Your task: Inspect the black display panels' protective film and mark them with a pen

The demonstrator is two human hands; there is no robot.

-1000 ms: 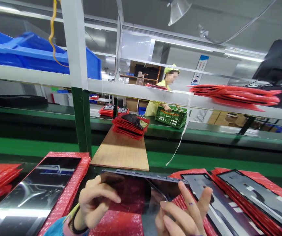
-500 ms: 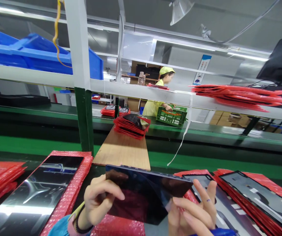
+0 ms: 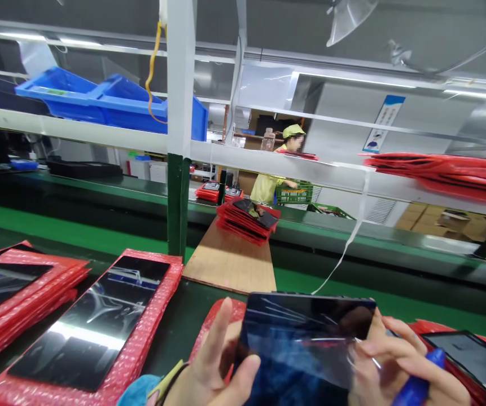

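Note:
A glossy black display panel [image 3: 302, 349] is held up in front of me, its lower part cut off by the frame. My left hand [image 3: 221, 366] grips the panel's left edge, thumb over the front and fingers behind. At the right edge, my right hand [image 3: 399, 361] has bent fingers around a blue-handled tool [image 3: 418, 380]. A thin metal tip shows near these fingers, against the panel's face. The tool's exact kind is unclear. To the left, another black panel [image 3: 99, 321] lies on red bubble wrap [image 3: 141, 338].
Stacked red pouches [image 3: 48, 287] lie far left, and more panels [image 3: 471, 349] at right. A wooden board [image 3: 234, 259] bears a red stack [image 3: 246, 220]. Blue bins [image 3: 111, 104] sit on the shelf rail above a green post [image 3: 178, 208]. A person [image 3: 268, 183] holds a green crate [image 3: 294, 192].
The view has swung left. The held panel has been turned so its face shows more fully, and my left hand now wraps its edge. The blue tool shows more clearly.

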